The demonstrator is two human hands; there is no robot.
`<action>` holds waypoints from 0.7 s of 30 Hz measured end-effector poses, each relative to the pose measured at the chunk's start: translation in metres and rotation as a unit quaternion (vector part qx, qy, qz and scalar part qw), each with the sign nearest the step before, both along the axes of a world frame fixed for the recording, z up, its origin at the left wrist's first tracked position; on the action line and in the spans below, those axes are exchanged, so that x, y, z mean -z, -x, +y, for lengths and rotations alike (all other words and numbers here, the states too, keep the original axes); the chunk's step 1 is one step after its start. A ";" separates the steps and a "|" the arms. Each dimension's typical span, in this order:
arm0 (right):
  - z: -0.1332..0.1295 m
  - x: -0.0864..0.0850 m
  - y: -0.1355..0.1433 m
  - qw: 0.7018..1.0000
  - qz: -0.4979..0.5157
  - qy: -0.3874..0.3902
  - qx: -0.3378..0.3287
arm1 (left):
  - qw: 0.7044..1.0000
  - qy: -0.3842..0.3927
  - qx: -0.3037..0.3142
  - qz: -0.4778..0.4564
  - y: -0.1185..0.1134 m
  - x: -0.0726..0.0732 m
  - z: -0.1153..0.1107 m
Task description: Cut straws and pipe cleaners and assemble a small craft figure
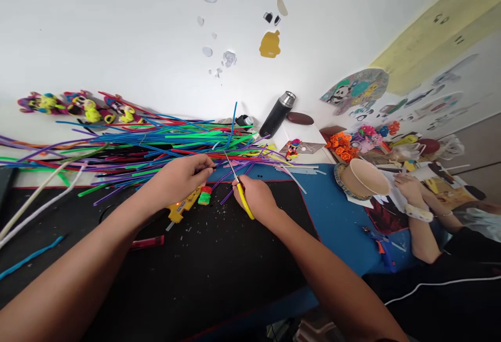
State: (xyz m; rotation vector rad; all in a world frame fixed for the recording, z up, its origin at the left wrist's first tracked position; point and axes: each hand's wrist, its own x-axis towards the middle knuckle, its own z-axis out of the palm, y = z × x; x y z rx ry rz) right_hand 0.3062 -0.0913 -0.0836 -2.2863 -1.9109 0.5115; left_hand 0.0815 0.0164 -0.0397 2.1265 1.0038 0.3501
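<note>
My right hand (256, 196) is closed round the yellow-handled scissors (245, 201), whose blades point up and away over the fuzzy stems. To its left, my left hand (182, 175) is closed in a pinch, with a thin purple pipe cleaner (216, 165) at its fingertips near the blades. A large pile of coloured pipe cleaners (148, 138) stretches behind both hands. Below my left hand lies a yellow glue gun (180, 209), partly hidden. Beside it sits a small red and green wound coil (204, 196).
A black flask (276, 115) and a white box (307, 136) stand against the wall. Small fuzzy dolls (84, 107) lie at back left. On the right are a paper bowl (370, 177), a blue glue gun (383, 250) and another person's hands (409, 188). Scraps dot the black mat (219, 274).
</note>
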 end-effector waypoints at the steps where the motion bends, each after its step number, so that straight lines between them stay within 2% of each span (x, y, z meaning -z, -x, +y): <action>1: 0.002 0.000 0.001 1.000 -0.009 0.003 -0.004 | 1.000 0.001 -0.001 -0.001 0.000 0.000 0.000; 13: 0.013 -0.006 0.008 0.993 -0.093 0.065 -0.023 | 0.999 0.001 0.035 0.014 -0.001 -0.003 0.000; 21: 0.012 -0.021 0.014 0.986 -0.128 0.102 -0.031 | 0.999 -0.014 0.048 0.013 -0.003 -0.005 -0.001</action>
